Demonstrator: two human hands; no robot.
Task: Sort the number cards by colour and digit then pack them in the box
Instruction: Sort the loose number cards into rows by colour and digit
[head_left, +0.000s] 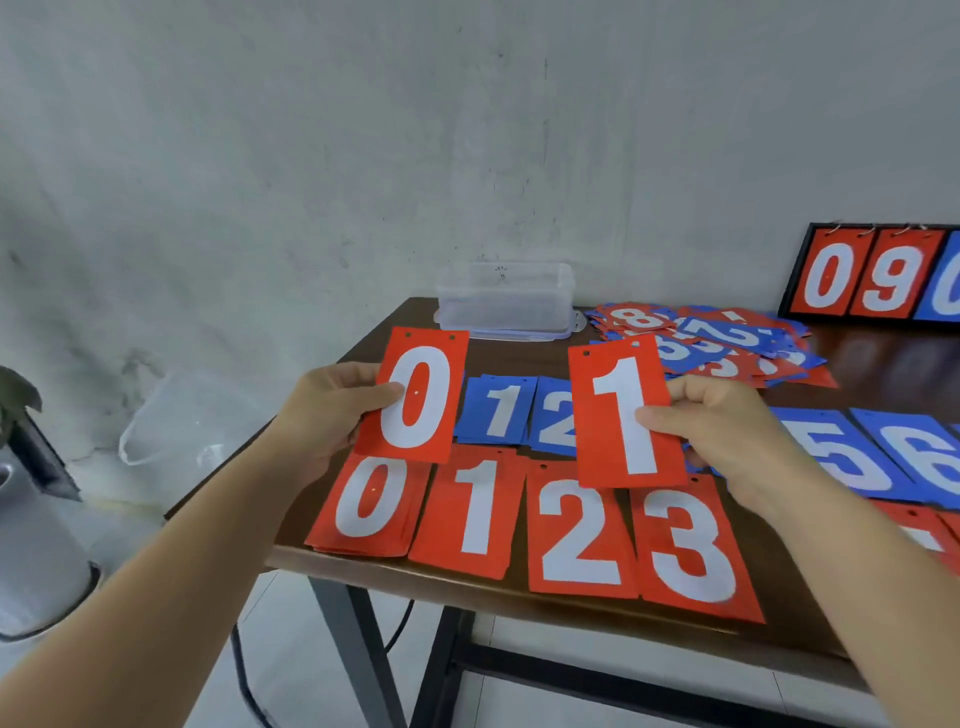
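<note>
Red piles (576, 535) 0 to 3 are laid at the near edge. A red 0 card (415, 397) is pinched by the left hand (332, 410), a red 1 card (626, 413) by the right hand (727, 431), partly hiding the blue row (501, 413). Behind, the unsorted heap (727, 343) and clear box (506, 301) are seen

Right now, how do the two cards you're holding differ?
The left hand holds a red 0 card; the right hand holds a red 1 card. The 0 card's top leans right, the 1 card's top leans left. The 0 card hangs over the red 0 pile, the 1 card over the red 2 pile and red 3 pile. Both are red with white digits and top holes.
</note>
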